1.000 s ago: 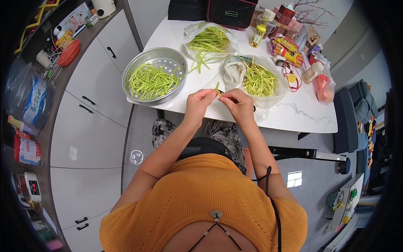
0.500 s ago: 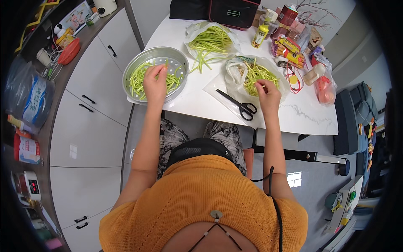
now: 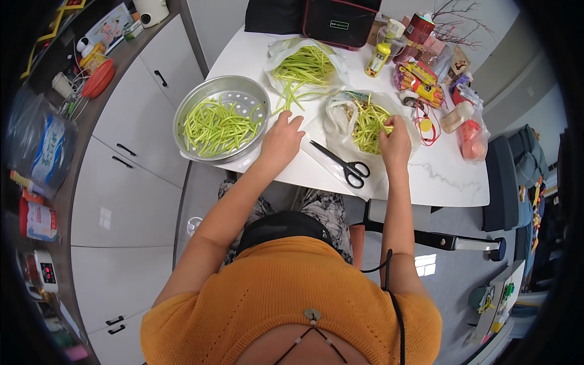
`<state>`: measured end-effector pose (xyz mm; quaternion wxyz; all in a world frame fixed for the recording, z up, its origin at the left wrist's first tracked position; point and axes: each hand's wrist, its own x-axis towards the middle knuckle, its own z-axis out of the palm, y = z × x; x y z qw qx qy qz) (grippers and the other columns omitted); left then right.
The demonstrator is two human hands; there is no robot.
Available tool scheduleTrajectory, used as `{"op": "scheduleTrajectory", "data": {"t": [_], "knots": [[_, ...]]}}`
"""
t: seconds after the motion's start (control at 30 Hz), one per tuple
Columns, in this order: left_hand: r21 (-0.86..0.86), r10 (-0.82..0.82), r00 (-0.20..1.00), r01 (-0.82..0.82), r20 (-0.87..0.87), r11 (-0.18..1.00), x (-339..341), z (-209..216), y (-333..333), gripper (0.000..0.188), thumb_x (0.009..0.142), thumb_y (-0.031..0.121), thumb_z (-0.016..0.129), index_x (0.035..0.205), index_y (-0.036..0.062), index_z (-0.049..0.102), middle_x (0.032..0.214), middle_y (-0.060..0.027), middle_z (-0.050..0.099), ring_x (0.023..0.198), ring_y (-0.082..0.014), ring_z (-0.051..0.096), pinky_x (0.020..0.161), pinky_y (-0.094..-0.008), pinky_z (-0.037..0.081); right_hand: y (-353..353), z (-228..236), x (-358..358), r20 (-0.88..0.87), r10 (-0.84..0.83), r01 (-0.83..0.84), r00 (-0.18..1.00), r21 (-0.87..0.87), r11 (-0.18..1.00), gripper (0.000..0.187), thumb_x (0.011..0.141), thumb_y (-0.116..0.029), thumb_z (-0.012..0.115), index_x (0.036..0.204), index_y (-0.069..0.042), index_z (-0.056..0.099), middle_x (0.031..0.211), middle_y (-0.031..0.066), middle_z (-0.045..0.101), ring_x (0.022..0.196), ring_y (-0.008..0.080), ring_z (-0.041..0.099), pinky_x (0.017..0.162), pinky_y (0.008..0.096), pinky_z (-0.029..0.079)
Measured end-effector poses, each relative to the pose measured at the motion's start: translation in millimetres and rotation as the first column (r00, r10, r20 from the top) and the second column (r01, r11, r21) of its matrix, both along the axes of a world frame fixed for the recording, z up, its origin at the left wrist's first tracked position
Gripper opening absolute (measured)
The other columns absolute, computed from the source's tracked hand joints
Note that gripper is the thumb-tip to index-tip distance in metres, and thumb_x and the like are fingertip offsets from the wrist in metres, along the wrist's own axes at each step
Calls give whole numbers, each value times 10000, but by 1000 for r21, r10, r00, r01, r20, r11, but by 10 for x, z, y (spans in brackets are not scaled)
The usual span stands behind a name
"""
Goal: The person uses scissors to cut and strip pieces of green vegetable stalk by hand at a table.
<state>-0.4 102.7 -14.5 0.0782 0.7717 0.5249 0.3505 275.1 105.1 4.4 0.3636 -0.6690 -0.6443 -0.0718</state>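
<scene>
A round metal steamer pan with a perforated bottom (image 3: 263,125) stands at the table's left, holding short cut green stems (image 3: 219,128). Right of it, my left hand (image 3: 281,141) has its fingers apart, just short of long green stems (image 3: 304,66) spilling from a white plastic bag (image 3: 340,79). My right hand (image 3: 396,146) is pinched closed at the right side of a second plastic bag (image 3: 336,118) with tangled green stems (image 3: 370,129); what its fingertips hold is hidden. Black scissors (image 3: 345,165) lie between my hands.
A yellow bottle (image 3: 378,58), packaged sausages (image 3: 421,82), a red cord (image 3: 431,131) and a jar (image 3: 456,117) crowd the table's right side. A dark bag (image 3: 340,21) stands at the back. White cabinets (image 3: 131,194) line the left.
My left hand has moved right, from above the steamer pan to beside the spilled long stems. My right hand has shifted slightly right and down at the second bag.
</scene>
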Motion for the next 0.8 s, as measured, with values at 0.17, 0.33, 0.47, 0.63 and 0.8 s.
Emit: {"op": "scheduleTrajectory", "data": {"t": [0.17, 0.33, 0.47, 0.63, 0.8], "knots": [[-196, 101, 987, -124, -126, 973, 115, -141, 307, 314, 799, 180, 611, 1069, 36, 541, 1088, -201, 481, 876, -372, 587, 721, -431, 494, -123, 113, -79, -86, 0, -14, 996, -160, 987, 153, 766, -186, 655, 891, -114, 603, 806, 62, 641, 685, 283, 609, 603, 372, 462], [-255, 123, 978, -163, -166, 953, 128, -295, 550, 271, 802, 184, 608, 998, 4, 554, 1041, -200, 484, 876, -377, 579, 727, -439, 488, -180, 57, -85, -46, 106, -107, 993, -3, 994, 117, 767, -178, 653, 836, -85, 635, 910, 54, 615, 651, 256, 598, 592, 349, 464], [-277, 99, 986, -132, -132, 952, 83, -349, 559, 262, 805, 178, 603, 969, -23, 565, 1033, -207, 483, 889, -379, 569, 755, -436, 478, -232, 94, -185, -144, 164, -163, 976, 19, 986, 121, 760, -146, 658, 838, -62, 619, 932, 63, 592, 613, 228, 579, 579, 319, 459], [-253, 42, 999, -44, -11, 966, 26, -212, 149, 287, 809, 151, 594, 1027, -33, 561, 1044, -203, 500, 917, -364, 555, 779, -427, 458, -287, -10, -337, -249, 277, -277, 928, 37, 960, 111, 755, -118, 661, 801, -41, 597, 882, 69, 589, 598, 209, 569, 565, 305, 452], [-91, -13, 992, 24, 122, 996, -159, -259, -414, 301, 792, 104, 610, 1059, -26, 566, 1035, -173, 528, 854, -308, 573, 744, -377, 462, -359, -37, -667, -287, 278, -306, 916, -53, 951, 240, 727, -112, 670, 946, -85, 574, 852, 65, 596, 588, 198, 562, 570, 321, 455]]}}
